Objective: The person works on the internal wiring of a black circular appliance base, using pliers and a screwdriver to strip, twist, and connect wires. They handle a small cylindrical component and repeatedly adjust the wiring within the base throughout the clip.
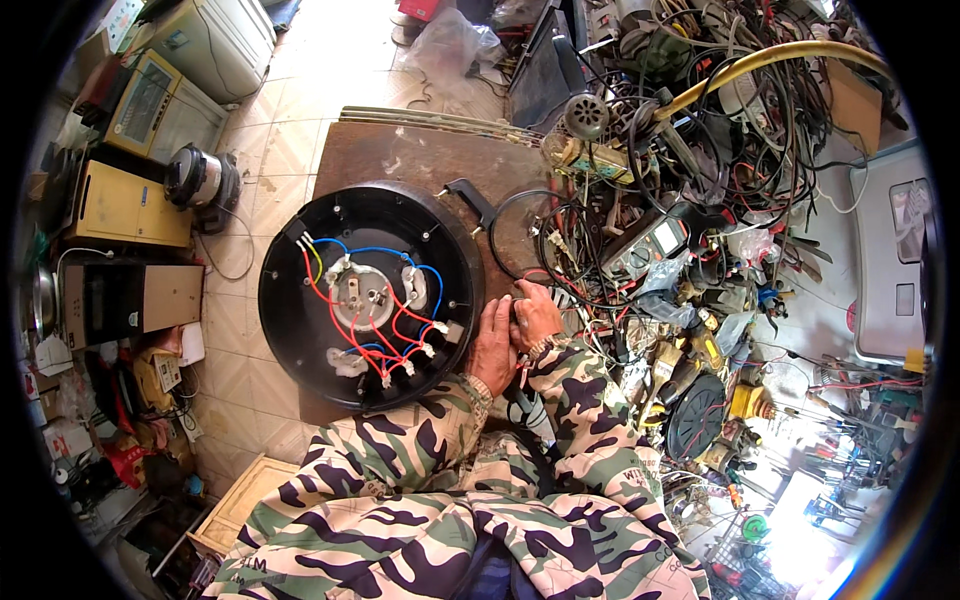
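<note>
A round black pan-like appliance base (300, 345) lies with its wired side up on the brown board. Red, blue and yellow-green wires run around a pale central disc (362, 296) inside it. My left hand (491, 342) rests beside the base's right rim, fingers drawn together. Pressed close to it is my right hand (538, 316), its fingers curled. The fingertips of both meet over the board's right side, and whatever is between them is hidden. A black handle (470, 203) lies past the base's upper right rim. Black cable (497, 228) loops just beyond my fingers.
The brown board (440, 155) carries the base. To the right are heaped cables, tools, a multimeter (660, 240) and a black disc (694, 417). A pressure cooker (196, 178) and several cabinets (130, 205) stand left. A yellow hose (760, 62) arches across the upper right.
</note>
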`<state>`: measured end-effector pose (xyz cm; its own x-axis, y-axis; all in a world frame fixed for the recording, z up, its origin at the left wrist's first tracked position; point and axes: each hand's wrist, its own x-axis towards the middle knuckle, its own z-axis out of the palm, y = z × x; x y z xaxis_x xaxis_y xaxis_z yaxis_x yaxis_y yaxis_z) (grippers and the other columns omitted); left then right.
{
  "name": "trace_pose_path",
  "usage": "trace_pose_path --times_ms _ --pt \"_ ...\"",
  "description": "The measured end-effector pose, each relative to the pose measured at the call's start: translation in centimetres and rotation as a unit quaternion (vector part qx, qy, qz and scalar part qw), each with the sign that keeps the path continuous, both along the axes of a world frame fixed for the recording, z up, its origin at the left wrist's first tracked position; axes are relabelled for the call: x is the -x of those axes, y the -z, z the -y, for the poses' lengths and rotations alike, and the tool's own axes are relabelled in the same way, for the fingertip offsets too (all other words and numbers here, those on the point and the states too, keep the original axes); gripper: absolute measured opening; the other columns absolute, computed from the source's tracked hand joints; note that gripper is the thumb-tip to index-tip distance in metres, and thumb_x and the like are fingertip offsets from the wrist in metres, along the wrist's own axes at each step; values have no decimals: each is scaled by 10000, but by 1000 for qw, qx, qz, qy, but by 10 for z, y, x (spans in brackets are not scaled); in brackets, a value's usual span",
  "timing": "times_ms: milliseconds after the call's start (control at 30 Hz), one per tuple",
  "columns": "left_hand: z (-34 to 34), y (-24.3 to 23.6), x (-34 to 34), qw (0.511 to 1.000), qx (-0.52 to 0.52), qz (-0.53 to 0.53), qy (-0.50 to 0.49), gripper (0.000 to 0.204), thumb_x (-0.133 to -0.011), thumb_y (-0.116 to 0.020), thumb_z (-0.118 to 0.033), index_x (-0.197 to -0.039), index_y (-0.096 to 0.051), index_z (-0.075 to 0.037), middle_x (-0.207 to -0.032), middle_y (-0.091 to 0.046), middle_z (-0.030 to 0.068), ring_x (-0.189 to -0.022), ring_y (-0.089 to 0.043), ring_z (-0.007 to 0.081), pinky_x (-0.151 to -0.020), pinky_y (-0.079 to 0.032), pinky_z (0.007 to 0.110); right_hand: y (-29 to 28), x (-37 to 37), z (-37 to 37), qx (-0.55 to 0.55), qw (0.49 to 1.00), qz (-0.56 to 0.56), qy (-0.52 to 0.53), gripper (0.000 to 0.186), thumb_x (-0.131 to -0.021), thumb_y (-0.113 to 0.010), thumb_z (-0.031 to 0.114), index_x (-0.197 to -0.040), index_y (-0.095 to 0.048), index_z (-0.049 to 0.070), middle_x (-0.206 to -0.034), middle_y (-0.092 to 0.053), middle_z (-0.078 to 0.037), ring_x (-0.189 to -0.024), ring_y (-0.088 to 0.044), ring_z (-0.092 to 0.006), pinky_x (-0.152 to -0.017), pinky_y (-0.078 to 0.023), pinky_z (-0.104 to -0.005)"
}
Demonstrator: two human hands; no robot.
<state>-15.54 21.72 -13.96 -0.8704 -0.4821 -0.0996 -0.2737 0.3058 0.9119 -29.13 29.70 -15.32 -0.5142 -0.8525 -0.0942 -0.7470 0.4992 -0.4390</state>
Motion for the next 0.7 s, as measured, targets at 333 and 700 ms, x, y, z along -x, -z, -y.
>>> trace_pose_path --times_ms 333,700 --pt "-11 13 7 996 60 61 -5 649 -990 -558 -37 -1601 -342 -45 -1577 -441 267 -1369 -536 482 -1123 -477 488 9 9 -10 36 997 64 -2 305 -733 -714 142 -941 -741 -78 -1379 -634 -312 -1293 -586 -488 -1134 -459 -516" --pt "-21 39 7 997 45 49 -28 741 -910 -546 69 -1599 -290 -27 -1590 -383 277 -1333 -546 508 -1112 -487 497 -17 11 -17 93 983 149 57 156 -711 -749 79 -813 -667 -5 -1411 -634 -256 -1326 -583 -464 -1123 -474 -499"
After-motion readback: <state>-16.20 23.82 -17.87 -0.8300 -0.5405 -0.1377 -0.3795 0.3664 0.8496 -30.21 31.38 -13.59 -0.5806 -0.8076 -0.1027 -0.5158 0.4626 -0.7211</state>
